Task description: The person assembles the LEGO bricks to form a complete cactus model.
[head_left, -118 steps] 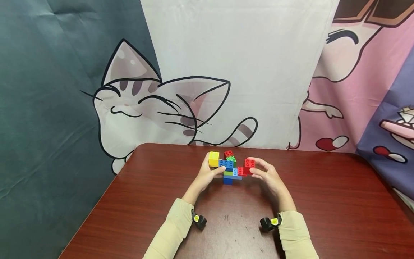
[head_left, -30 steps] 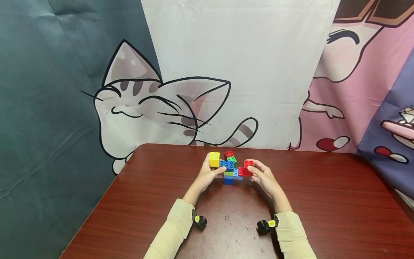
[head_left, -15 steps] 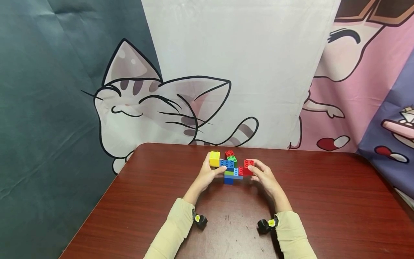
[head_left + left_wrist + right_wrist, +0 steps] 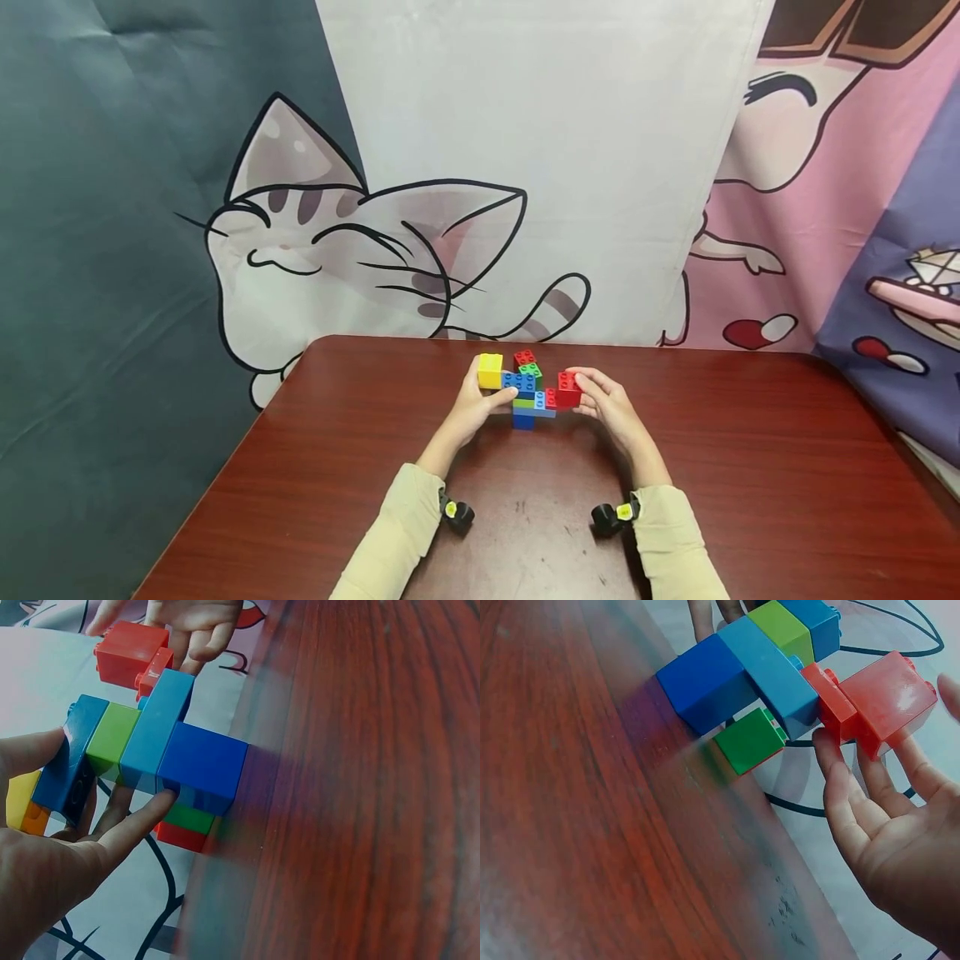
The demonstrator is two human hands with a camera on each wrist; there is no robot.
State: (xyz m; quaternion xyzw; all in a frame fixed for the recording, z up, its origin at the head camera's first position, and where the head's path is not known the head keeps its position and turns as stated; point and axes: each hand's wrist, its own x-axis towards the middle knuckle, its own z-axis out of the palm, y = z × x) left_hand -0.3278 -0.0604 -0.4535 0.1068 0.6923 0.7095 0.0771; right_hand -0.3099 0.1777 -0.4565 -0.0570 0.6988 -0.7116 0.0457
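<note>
Both hands hold a model of joined toy building bricks (image 4: 519, 382) near the table's far edge. A yellow brick (image 4: 491, 372) is at its left end, a larger red brick (image 4: 568, 398) at its right. The left hand (image 4: 471, 408) grips the blue part, thumb on the dark blue brick (image 4: 69, 761), a finger reaching to the blue foot brick (image 4: 202, 761). Fingers of the right hand (image 4: 911, 844) curl beneath the red bricks (image 4: 889, 701), thumb at the outer upper corner. Green (image 4: 530, 371) and red (image 4: 525, 358) bricks stick out behind.
A dark red-brown wooden table (image 4: 750, 467) spreads under the arms. Behind its far edge hangs a printed cloth (image 4: 615, 150) with a cartoon cat. Each wrist carries a small black camera (image 4: 457, 517).
The right thumb has slid from the large red brick's front toward its upper right corner, baring more of that face. The left hand keeps its grip. The whole head view has shifted slightly left.
</note>
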